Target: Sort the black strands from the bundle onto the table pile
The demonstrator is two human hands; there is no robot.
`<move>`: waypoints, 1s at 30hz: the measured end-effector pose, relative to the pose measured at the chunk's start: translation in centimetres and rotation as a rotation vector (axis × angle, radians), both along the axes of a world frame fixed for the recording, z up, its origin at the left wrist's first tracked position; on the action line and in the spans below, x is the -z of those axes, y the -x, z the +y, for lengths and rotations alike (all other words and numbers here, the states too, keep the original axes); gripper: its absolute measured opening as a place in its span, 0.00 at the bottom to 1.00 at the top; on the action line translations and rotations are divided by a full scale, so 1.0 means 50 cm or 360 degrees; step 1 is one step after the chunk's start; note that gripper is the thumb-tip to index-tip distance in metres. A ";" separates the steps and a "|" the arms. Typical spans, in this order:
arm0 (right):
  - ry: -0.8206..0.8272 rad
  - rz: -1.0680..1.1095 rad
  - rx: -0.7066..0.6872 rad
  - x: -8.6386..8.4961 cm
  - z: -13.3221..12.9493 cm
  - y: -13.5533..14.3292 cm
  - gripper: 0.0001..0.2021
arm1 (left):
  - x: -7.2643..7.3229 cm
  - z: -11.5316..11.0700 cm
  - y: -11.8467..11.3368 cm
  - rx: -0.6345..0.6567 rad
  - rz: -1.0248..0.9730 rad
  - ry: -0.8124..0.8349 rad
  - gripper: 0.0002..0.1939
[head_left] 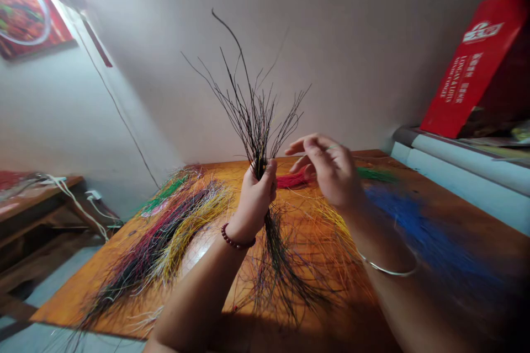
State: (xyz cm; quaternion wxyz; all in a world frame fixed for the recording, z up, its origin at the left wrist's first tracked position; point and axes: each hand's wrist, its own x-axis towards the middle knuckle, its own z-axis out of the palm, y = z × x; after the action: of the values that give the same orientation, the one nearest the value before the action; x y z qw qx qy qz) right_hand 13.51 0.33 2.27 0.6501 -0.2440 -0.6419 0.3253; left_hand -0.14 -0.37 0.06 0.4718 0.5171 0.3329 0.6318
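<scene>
My left hand (257, 190), with a dark beaded bracelet at the wrist, is closed around the middle of a bundle of thin black wires (259, 127). The bundle stands upright: its upper ends fan out against the wall, and the lower ends spread down toward the tabletop. A few yellowish strands show among the black ones near the thumb. To the right, my right hand (331, 168) is raised beside the bundle with its fingers apart, holding nothing. A bangle circles that wrist.
Sorted wires lie on the wooden table (66, 298): yellow (186, 231), dark red (153, 237) and black at left, red (292, 180) behind, blue (418, 226) at right. A red box (467, 66) stands at right. Cables (78, 204) run near a side bench.
</scene>
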 end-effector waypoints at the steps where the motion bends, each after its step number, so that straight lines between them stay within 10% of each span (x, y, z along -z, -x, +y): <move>1: 0.0017 -0.0039 -0.0057 0.007 0.004 0.010 0.17 | -0.001 -0.001 -0.002 0.0010 0.0003 0.0007 0.20; 12: -0.0254 0.0496 0.0131 -0.012 -0.010 -0.034 0.19 | 0.014 0.020 0.005 -0.0043 0.0099 -0.0001 0.20; 21: 0.0063 -0.0848 0.0355 0.010 -0.005 -0.040 0.14 | 0.039 0.057 0.015 -0.0311 0.0377 -0.0158 0.12; 30: -0.0101 -0.0983 0.0677 0.032 0.011 0.033 0.08 | 0.049 0.062 0.013 -0.0419 0.0620 -0.0417 0.06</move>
State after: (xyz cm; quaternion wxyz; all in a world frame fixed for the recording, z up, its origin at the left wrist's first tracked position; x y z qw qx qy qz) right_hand 11.84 0.89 0.66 0.4861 -0.4382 -0.7524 0.0741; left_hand -0.77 2.73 -2.40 0.2417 0.6377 0.3972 0.6141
